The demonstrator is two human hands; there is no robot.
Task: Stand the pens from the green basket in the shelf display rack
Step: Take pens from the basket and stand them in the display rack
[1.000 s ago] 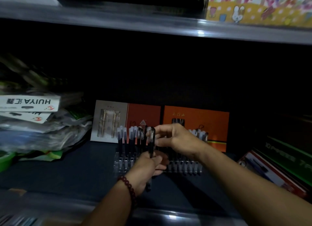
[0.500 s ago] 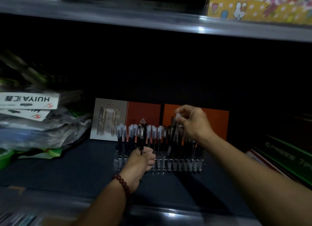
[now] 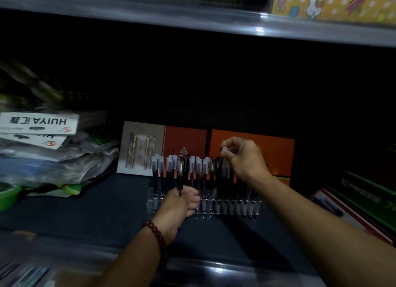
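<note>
A clear plastic display rack [image 3: 233, 209] stands on the dark shelf, holding several black pens with pale caps [image 3: 194, 165] upright. My left hand [image 3: 179, 205] is in front of the rack's left half and grips a black pen [image 3: 180, 179] that sticks up from its fist. My right hand [image 3: 244, 156] is above the rack's right part and pinches the pale cap of a pen [image 3: 224, 152] that stands among the others. The green basket is only partly seen at the far left edge [image 3: 8, 195].
Boxed pen sets, one grey [image 3: 140, 148] and two orange [image 3: 276, 156], lean behind the rack. Bagged packets labelled HUIYA [image 3: 38, 123] pile up on the left. Flat boxes [image 3: 351, 209] lie on the right. An upper shelf edge [image 3: 192, 18] runs overhead.
My right hand took a pen from my left hand, carried it right and up, and now holds it by the cap over the rack's right part. My left hand sank lower with its pen.
</note>
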